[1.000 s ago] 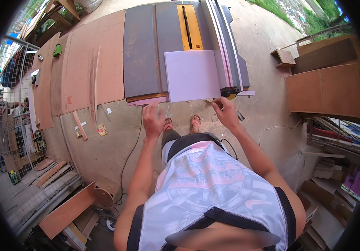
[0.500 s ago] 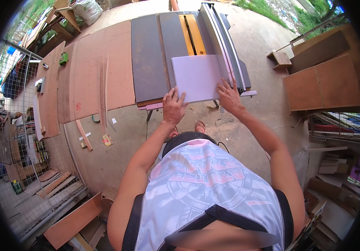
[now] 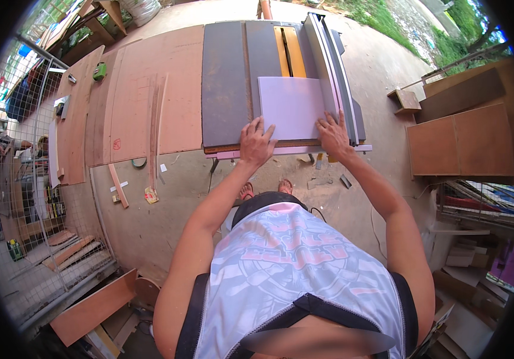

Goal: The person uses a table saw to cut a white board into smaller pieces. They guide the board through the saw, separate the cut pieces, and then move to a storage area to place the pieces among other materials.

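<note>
A flat, pale-lilac rectangular panel (image 3: 293,106) is lying on the near part of the dark grey metal tabletop (image 3: 224,90), probably feeling light, stiff and slippery, while the left hand (image 3: 257,142) and right hand (image 3: 333,135), each grip spread, are resting at its near corners, seemingly sensible holding places.

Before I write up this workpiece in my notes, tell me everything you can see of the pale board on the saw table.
The pale board is flat, four-sided and plain lilac-white, with a smooth-looking face; its material is unclear. It lies flat on the dark grey saw table, its far edge at the near end of the yellow insert, its right edge alongside the fence. The left hand rests its fingers on the near left corner; the right hand covers the near right corner.
</note>
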The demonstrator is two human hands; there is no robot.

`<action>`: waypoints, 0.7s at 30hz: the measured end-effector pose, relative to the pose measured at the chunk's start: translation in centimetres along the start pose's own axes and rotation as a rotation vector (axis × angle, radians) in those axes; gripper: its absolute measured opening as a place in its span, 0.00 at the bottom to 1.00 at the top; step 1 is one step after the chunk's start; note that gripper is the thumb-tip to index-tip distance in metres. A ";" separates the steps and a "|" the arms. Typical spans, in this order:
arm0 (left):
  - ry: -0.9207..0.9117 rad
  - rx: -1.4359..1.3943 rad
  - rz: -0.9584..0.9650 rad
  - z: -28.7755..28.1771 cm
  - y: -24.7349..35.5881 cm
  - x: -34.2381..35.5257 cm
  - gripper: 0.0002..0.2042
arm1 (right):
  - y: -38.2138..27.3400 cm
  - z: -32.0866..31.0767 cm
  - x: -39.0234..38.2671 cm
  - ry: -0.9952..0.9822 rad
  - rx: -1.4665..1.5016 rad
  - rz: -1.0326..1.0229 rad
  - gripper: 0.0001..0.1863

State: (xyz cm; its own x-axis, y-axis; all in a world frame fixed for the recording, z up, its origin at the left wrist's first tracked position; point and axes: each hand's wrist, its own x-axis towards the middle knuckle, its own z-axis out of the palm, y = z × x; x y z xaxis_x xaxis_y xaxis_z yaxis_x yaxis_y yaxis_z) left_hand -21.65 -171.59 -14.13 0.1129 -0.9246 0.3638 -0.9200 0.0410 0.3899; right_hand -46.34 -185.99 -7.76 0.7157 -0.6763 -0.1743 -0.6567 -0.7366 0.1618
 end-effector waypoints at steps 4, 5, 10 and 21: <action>-0.034 -0.013 -0.022 -0.1 0.0 0.5 0.23 | 0.2 -0.2 0.4 -0.010 0.009 0.000 0.27; -0.038 -0.016 -0.028 -0.1 0.0 0.6 0.23 | 0.2 -0.2 0.4 -0.003 0.013 0.002 0.27; -0.050 -0.009 -0.026 -0.1 -0.3 1.2 0.23 | 0.2 0.0 0.7 0.019 0.007 0.007 0.27; -0.020 -0.036 -0.040 0.3 -0.4 1.8 0.23 | 0.4 -0.2 1.4 0.040 -0.007 0.013 0.27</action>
State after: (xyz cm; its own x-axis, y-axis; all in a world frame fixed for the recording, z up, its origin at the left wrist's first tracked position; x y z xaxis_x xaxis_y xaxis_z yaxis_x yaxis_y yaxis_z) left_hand -21.16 -173.35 -13.86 0.1419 -0.9330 0.3307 -0.9009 0.0167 0.4338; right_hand -45.53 -187.20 -7.73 0.7163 -0.6849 -0.1335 -0.6641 -0.7278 0.1710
